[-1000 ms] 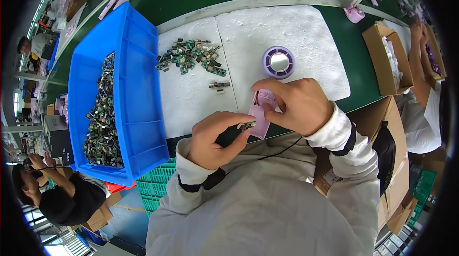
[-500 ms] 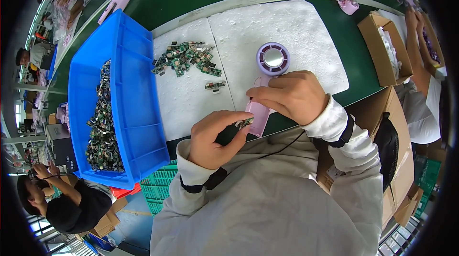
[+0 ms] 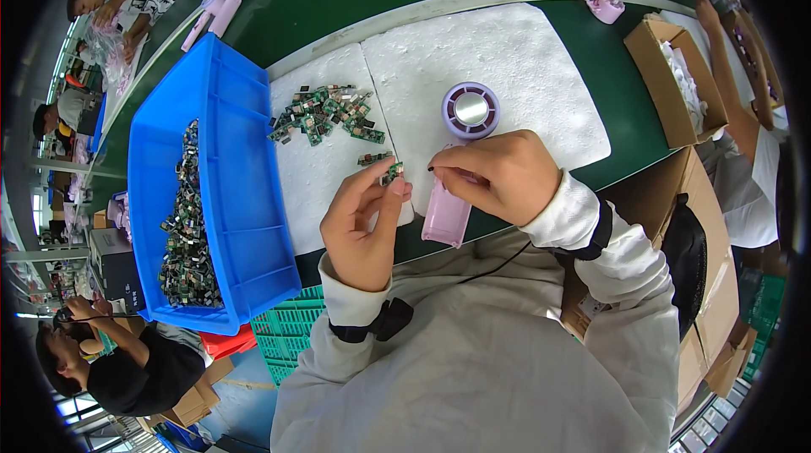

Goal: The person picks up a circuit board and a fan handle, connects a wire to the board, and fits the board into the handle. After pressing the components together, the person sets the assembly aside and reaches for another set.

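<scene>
Pink handle shell (image 3: 446, 218) is set at the near edge of the white foam sheet (image 3: 541, 64), lengthwise btwn the hands, prob. so its inside can be reached from either side. Its upper end is partly covered by the R hand (image 3: 503, 178), whose thumb & fingers are drawn narrow; a tiny dark bit is seen at the tips, but what's gripped there can't be told. A small green circuit board (image 3: 392, 172) is pinched in the L hand (image 3: 363, 229) btwn thumb & fingers, prob. b/c so small a part is best held by its edges. Purple fan head (image 3: 470, 109) is placed just beyond the shell, on foam, perhaps to avoid scratches; whether they're joined is hidden. Loose board pile (image 3: 317, 113) is kept on the L side, nr the blue bin (image 3: 245, 199), prob. for quick pickup.
</scene>
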The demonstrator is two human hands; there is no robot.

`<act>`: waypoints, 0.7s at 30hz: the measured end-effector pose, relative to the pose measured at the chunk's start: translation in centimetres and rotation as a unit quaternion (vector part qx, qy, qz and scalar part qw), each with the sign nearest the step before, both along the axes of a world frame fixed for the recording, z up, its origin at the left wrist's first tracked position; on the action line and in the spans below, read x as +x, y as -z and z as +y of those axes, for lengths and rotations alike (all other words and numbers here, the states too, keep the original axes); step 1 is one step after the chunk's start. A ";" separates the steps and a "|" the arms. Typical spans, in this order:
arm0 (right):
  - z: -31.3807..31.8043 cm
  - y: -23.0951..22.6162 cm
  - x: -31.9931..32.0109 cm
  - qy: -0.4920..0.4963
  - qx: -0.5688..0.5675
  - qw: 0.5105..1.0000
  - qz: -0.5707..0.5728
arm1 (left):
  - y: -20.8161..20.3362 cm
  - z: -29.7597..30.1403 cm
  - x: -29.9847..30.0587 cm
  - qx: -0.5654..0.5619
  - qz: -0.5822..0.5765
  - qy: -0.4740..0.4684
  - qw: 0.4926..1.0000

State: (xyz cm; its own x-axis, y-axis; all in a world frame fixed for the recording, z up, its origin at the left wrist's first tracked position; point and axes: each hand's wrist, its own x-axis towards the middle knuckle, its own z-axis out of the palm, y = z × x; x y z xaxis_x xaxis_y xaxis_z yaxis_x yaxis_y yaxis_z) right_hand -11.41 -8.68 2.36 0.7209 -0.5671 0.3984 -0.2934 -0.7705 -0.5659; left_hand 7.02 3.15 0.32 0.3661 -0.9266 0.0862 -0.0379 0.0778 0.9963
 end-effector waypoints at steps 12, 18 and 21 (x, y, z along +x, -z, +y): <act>0.1 0.0 -0.1 -0.017 0.059 0.996 -0.063 | 0.0 -1.1 -0.3 0.002 0.013 0.116 0.993; 0.3 -0.7 0.0 0.013 -0.067 0.997 -0.031 | -0.1 -0.7 -1.1 -0.007 -0.079 0.064 0.995; 0.5 0.0 0.5 0.020 -0.107 0.991 -0.077 | -0.3 -0.5 -1.5 0.012 -0.110 0.039 0.993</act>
